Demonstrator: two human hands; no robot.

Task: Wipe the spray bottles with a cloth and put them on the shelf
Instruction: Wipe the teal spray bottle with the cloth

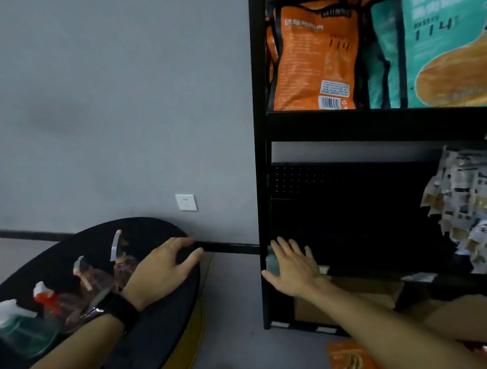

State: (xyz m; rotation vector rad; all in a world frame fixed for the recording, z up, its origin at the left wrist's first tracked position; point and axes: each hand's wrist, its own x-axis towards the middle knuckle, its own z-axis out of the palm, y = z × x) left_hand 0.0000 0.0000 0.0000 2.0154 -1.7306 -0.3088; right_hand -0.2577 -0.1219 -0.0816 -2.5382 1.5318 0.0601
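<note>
Several spray bottles stand on a round black table at the lower left: a teal one with a white head, one with a red and white head, and two brownish ones. My left hand, with a black watch on its wrist, hovers over the table's far edge to the right of the bottles, fingers curved and apart. My right hand lies flat with spread fingers at the left end of the black shelf. A small teal thing shows beside its thumb, mostly hidden.
The black shelf unit's upright post stands between my hands. Orange and teal bags fill the upper shelf. Pale packets crowd the lower shelf's right end. A cardboard box sits underneath. A wall socket is behind the table.
</note>
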